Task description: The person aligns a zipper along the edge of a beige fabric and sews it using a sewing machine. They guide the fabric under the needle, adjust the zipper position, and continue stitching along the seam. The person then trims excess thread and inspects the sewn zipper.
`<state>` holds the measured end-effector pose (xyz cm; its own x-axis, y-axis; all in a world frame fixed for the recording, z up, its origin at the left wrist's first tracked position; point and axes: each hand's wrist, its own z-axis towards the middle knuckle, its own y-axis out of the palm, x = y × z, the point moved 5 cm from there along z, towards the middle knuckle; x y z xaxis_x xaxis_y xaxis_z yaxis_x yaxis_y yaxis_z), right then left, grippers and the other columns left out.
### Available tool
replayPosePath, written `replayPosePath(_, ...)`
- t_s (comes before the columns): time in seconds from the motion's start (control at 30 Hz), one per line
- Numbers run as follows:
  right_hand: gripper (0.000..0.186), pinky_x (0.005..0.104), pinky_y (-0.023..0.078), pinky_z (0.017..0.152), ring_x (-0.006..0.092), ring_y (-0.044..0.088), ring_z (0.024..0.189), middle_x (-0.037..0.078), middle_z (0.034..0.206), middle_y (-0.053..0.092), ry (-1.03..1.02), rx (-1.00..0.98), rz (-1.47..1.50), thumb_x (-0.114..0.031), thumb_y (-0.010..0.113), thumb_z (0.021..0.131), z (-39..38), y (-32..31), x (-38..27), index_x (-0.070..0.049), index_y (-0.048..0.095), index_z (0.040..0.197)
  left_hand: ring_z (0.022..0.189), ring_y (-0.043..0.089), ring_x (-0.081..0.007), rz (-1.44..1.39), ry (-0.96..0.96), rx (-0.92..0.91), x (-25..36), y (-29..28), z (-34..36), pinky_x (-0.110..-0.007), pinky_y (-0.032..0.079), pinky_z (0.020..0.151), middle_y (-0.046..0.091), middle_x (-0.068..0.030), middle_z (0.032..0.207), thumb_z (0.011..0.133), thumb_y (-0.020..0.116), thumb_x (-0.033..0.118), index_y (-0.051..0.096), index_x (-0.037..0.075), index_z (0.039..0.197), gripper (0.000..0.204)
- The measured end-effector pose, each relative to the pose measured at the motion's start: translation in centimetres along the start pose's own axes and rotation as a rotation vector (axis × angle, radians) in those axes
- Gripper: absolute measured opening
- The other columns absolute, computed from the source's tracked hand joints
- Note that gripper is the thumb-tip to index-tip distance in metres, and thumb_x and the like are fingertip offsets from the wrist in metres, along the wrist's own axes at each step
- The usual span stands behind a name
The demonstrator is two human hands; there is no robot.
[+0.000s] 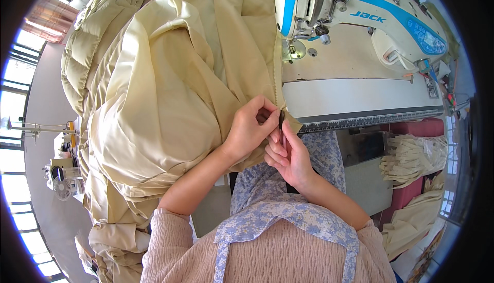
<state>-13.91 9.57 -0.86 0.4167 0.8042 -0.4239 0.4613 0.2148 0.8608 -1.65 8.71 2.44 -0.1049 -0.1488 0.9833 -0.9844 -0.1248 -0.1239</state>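
A large garment of shiny beige fabric spreads from the left across to the work table's middle, a beige toothed zipper strip along its right edge. At that strip's lower end, the bare left hand pinches the cloth between thumb and forefinger. Just right, the right hand curls its fingers round a slim dark tool, perhaps small snips. Beyond, a white-and-blue metal sewing machine stands above a long black ruler strip.

The fabric lies left of the sewing machine; a ruler lines the table's near edge.
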Motion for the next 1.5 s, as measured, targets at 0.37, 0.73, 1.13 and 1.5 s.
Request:
replayPosePath(0.37, 0.026, 0.0361, 0.045, 0.057, 0.0222, 0.054, 0.057, 0.003, 0.066, 0.055, -0.611, 0.696, -1.74, -0.034, 0.064, 0.103, -1.3, -3.7, -14.4, -0.008, 0.064, 0.107, 0.083, 0.064, -0.0084, -0.108, -0.038, 0.019, -1.1, -0.5, 0.4, -0.025, 0.055, 0.077, 0.066, -0.0024, 0.091, 0.104, 0.062, 0.009, 0.058, 0.0, 0.106, 0.011)
replayPosePath(0.73, 0.023, 0.0443, 0.046, 0.073, 0.0346, 0.058, 0.077, 0.015, 0.075, 0.06, -0.621, 0.038, -1.511, -0.018, 0.07, 0.096, 1.4, 0.1, -7.9, 0.001, 0.061, 0.086, 0.079, 0.061, -0.0091, 0.046, 0.06, 0.076, -0.6, -0.9, 0.1, -0.027, 0.053, 0.071, 0.066, -0.0049, 0.09, 0.102, 0.065, 0.007, 0.061, -0.002, 0.107, 0.011)
replayPosePath(1.13, 0.01, 0.046, 0.049, 0.073, 0.0388, 0.062, 0.082, 0.018, 0.087, 0.065, -0.596, -0.059, -1.563, -0.011, 0.062, 0.1, 0.7, 0.2, -7.8, -0.002, 0.06, 0.1, 0.078, 0.067, -0.0267, 0.705, 0.281, -0.198, 2.9, -1.2, 1.0, -0.037, 0.054, 0.072, 0.068, -0.0146, 0.087, 0.101, 0.067, 0.016, 0.061, 0.0, 0.103, 0.017)
replayPosePath(1.5, 0.006, 0.0453, 0.05, 0.074, 0.0368, 0.061, 0.082, 0.016, 0.084, 0.062, -0.65, -0.248, -1.596, -0.006, 0.064, 0.096, -0.4, 3.1, -8.2, -0.002, 0.06, 0.096, 0.075, 0.059, -0.034, 0.443, 0.29, -0.49, 4.2, -2.5, 0.4, -0.04, 0.049, 0.07, 0.059, -0.016, 0.083, 0.101, 0.064, 0.014, 0.062, -0.001, 0.095, 0.016)
